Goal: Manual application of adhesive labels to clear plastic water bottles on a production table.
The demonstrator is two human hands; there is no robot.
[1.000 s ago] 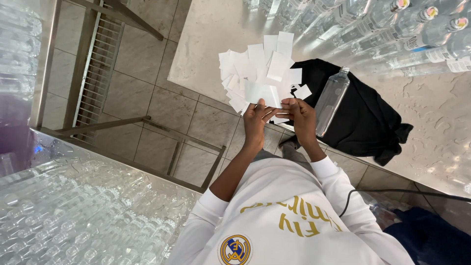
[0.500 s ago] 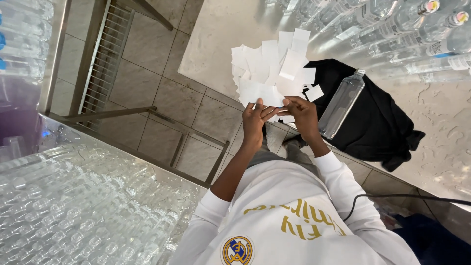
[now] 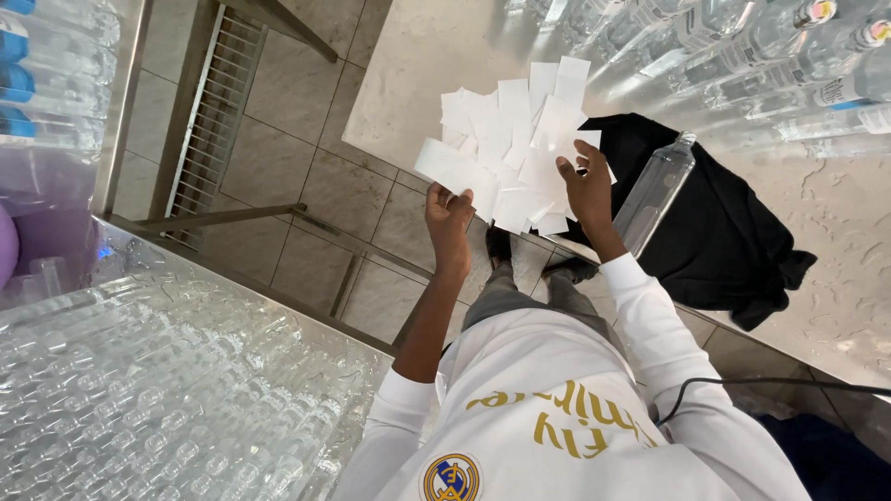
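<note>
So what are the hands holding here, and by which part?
The left hand pinches one white paper strip by its near end. The right hand rests on the heap of strips; a grip there cannot be told.

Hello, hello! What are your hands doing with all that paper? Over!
Left hand pinches one white strip. Right hand rests on the paper pile. Clear bottle lies on a black cloth right beside the pile.

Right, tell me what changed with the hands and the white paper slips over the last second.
The two hands, close together a second ago, have parted: the left hand has drawn one white paper slip out leftward, pinching it, while the right hand keeps pressing on the fanned pile of white paper slips. The clear plastic bottle and black cloth stayed put.
</note>
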